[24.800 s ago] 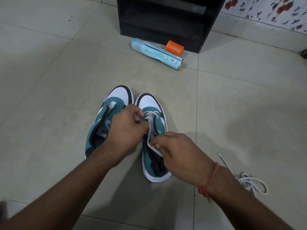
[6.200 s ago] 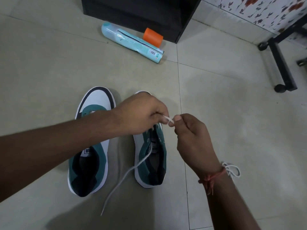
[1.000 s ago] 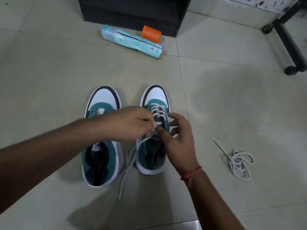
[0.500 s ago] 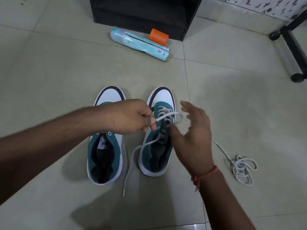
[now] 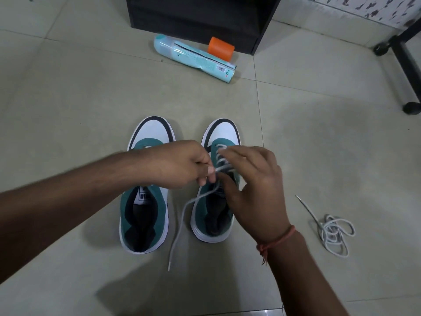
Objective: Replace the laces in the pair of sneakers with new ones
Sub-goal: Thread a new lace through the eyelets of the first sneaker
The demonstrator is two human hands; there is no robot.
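Observation:
Two teal, white and black sneakers stand side by side on the tiled floor. The left sneaker point(image 5: 145, 215) has no lace. The right sneaker point(image 5: 224, 133) carries a white lace point(image 5: 182, 215) through its front eyelets; one loose end trails down onto the floor between the shoes. My left hand point(image 5: 182, 164) pinches the lace just above the right sneaker's tongue. My right hand point(image 5: 255, 185) hovers over the same shoe with fingers spread and relaxed, its thumb near the lace, and it covers part of the lacing.
A second white lace point(image 5: 332, 233) lies coiled on the floor to the right. A pale blue spray can point(image 5: 193, 58) with an orange cap point(image 5: 220, 48) lies in front of a black cabinet point(image 5: 200, 17). A black wheeled chair leg point(image 5: 405, 65) stands at the far right.
My right hand has moved back in over the right sneaker's lacing, fingers still spread. My left hand keeps its pinch on the lace. The camera has shifted slightly.

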